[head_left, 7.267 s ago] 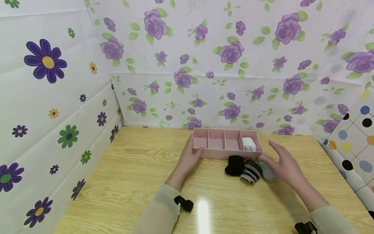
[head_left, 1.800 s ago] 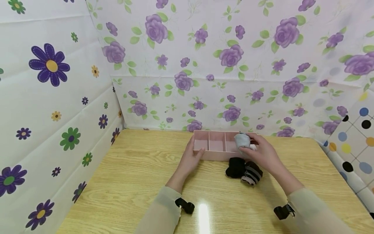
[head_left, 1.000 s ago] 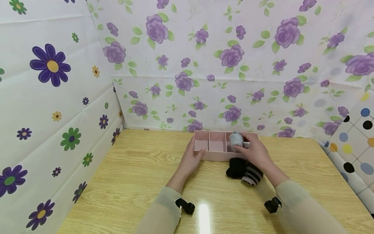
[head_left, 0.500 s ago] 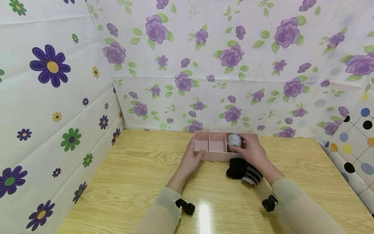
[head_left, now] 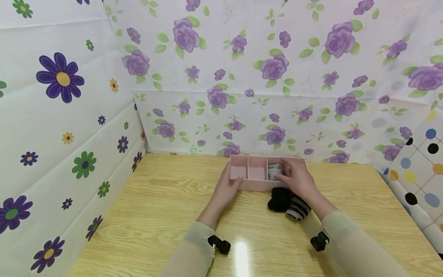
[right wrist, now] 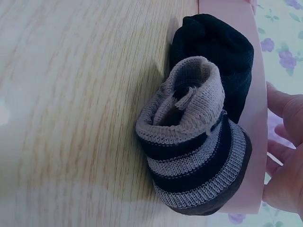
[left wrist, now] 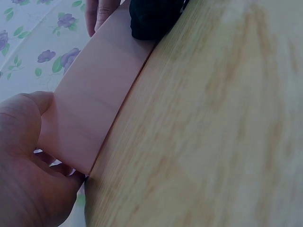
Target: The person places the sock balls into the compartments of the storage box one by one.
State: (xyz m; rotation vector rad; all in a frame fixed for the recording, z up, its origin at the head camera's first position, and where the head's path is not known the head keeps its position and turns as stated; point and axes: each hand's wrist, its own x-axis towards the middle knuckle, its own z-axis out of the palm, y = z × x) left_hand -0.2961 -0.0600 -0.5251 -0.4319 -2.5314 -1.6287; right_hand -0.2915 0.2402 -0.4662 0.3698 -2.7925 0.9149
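A pink box point(head_left: 254, 185) with a row of compartments stands near the back of the table. My left hand point(head_left: 224, 188) grips its left end, thumb on the front side point(left wrist: 87, 109) and fingers round the end. A rolled light-grey sock point(head_left: 274, 172) sits low in the third compartment from the left. Over that compartment is my right hand point(head_left: 300, 181), thumb and fingers apart beside the sock. It hides most of the rightmost compartment and the white roll there. A black rolled sock point(head_left: 279, 199) and a striped rolled sock point(right wrist: 194, 156) lie against the box's front.
The wooden table point(head_left: 166, 215) extends in front of the box and to both sides. Close behind the box hangs a flowered cloth point(head_left: 194, 127). Another patterned cloth point(head_left: 114, 184) borders the table's left side.
My right hand picked up the grey sock from the table, carried it left over the box, lowered it into the third compartment and let go. My left hand kept its hold on the box.
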